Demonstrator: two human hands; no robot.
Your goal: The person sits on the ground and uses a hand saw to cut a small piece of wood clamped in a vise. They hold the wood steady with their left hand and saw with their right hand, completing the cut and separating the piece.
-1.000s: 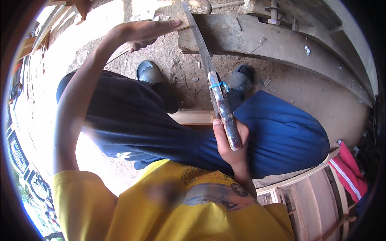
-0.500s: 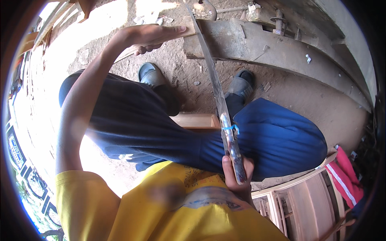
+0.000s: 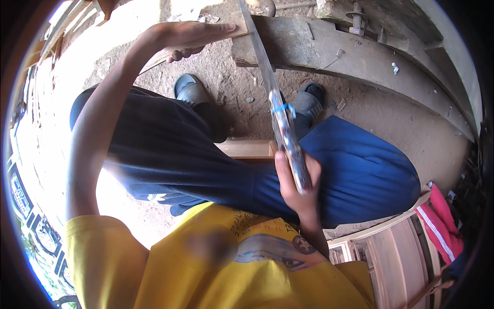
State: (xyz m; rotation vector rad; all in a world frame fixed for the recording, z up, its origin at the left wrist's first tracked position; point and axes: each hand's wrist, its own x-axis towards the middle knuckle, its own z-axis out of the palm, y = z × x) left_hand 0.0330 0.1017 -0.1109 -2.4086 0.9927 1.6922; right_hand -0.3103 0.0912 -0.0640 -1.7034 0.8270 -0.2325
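My right hand point(image 3: 303, 172) is wrapped round the handle of a handsaw point(image 3: 263, 62), with a blue tie near the top of the grip. The long narrow blade points away from me and stands at the end of a pale wooden board point(image 3: 241, 29). My left hand point(image 3: 193, 36) grips that board, fingers curled at its near edge and thumb stretched toward the blade. Most of the board is hidden beneath the hand. Right beside the blade lies the end of a thick grey beam point(image 3: 293, 44); I cannot tell if the board rests on it.
My sandalled feet point(image 3: 193, 90) stand on the dirt floor point(image 3: 242, 103). A wooden frame point(image 3: 247, 148) shows between my legs. More pale woodwork point(image 3: 396, 257) and a red cloth with a white stripe point(image 3: 437, 221) are at the lower right. A metal bolt point(image 3: 356, 20) stands behind the beam.
My right hand has pushed the saw forward, away from my body, so its handle is now farther up between my knees. My left hand keeps its hold on the board.
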